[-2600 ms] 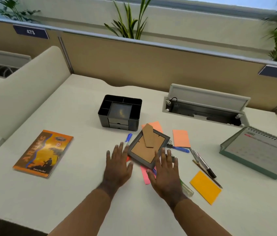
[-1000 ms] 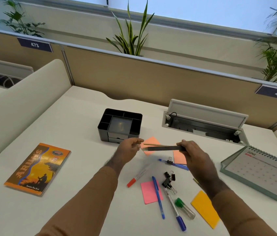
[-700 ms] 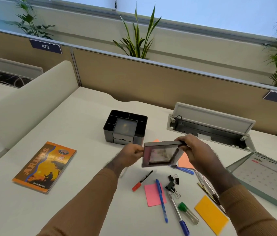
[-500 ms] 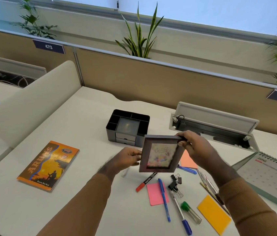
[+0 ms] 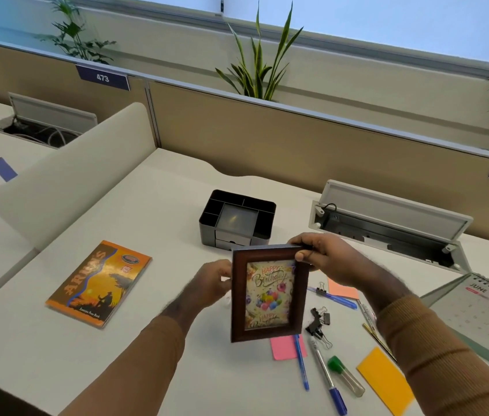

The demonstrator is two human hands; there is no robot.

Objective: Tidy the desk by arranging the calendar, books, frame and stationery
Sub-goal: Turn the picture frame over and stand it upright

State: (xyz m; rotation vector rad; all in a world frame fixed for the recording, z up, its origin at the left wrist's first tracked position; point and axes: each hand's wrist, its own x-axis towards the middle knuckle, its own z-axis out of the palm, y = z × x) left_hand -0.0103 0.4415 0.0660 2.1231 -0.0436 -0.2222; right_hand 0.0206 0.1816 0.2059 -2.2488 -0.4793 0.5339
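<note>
- Two bare hands, left hand [image 5: 211,285] and right hand [image 5: 332,259], no rings, no watch, no gloves.
- Long brown sleeves on both arms, a warm tan-brown knit-like cloth.
- Left sleeve [image 5: 135,364] pushed up the forearm, ending well short of the wrist, with a bare stretch between cuff and hand.
- Right sleeve [image 5: 435,355] reaching nearer the wrist, with a ribbed cuff at its end.
- Fine dark hair along both bare forearms.
- Short nails on the right fingers [image 5: 303,256].
</note>
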